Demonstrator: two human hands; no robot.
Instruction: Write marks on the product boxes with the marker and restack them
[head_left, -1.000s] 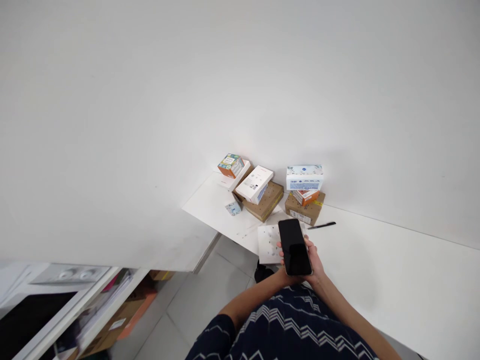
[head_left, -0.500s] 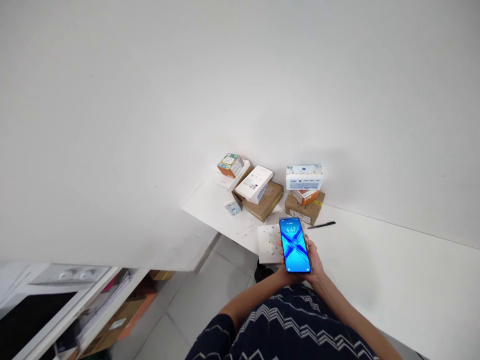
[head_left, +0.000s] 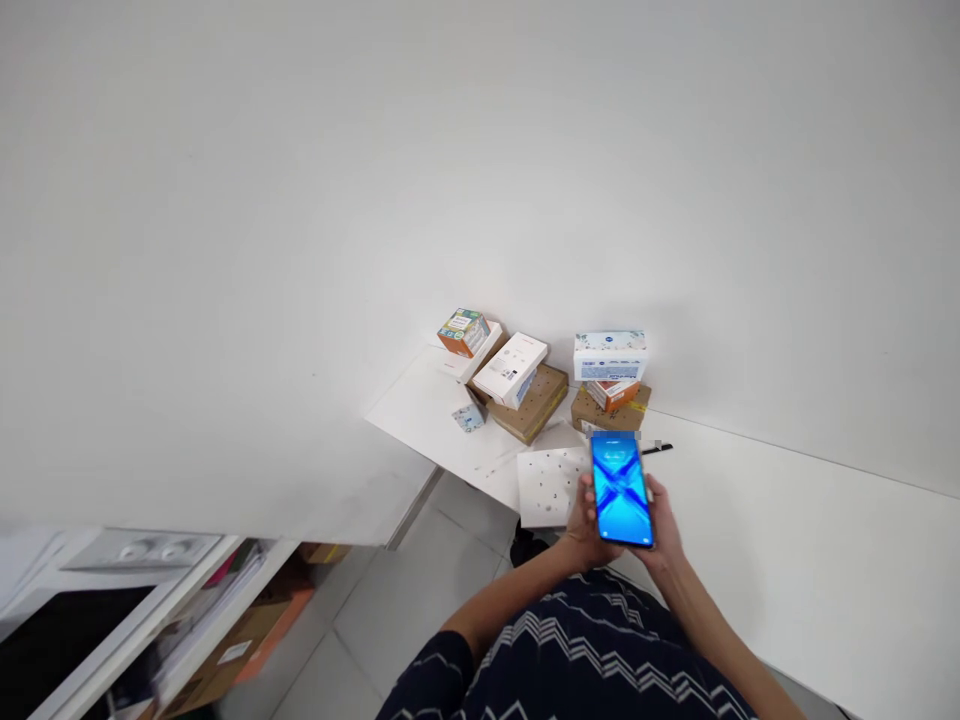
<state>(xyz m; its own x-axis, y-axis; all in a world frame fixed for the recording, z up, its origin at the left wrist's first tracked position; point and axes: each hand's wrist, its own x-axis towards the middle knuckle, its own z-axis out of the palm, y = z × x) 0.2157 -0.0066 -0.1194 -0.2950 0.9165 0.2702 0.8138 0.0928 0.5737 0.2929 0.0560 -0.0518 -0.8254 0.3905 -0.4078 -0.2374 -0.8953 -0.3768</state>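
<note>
— What is in the hands?

— A phone [head_left: 621,489] with a lit blue screen, held up over the near edge of the white worktop [head_left: 787,540]. The left hand [head_left: 585,520] and right hand [head_left: 664,525] both sit behind it, so the phone covers most of each palm. The fingers [head_left: 583,497] of the left hand curl round the phone's left edge, gripping it; the right hand wraps the right edge and lower corner the same way.

— Can you read the screen?

— No. Only a blue crossed pattern shows; anything written on it is too small.

— What lies behind the phone?

— A black pen [head_left: 657,448], its near end hidden by the phone's top corner. Just left of the phone lies a white dotted sheet [head_left: 549,487], partly covered by the left hand. Further back, against the wall, stand a brown carton [head_left: 534,403] with a white box [head_left: 510,368] leaning on it, an orange box [head_left: 463,332], and a second carton [head_left: 611,413] bearing a blue-and-white tissue box [head_left: 610,354]. Their labels are too small to make out.

— And lower down?

— The person's dark zigzag-patterned shirt [head_left: 585,660] fills the bottom edge, cut off by the frame. At lower left, shelves [head_left: 187,620] with papers are blurred.
</note>
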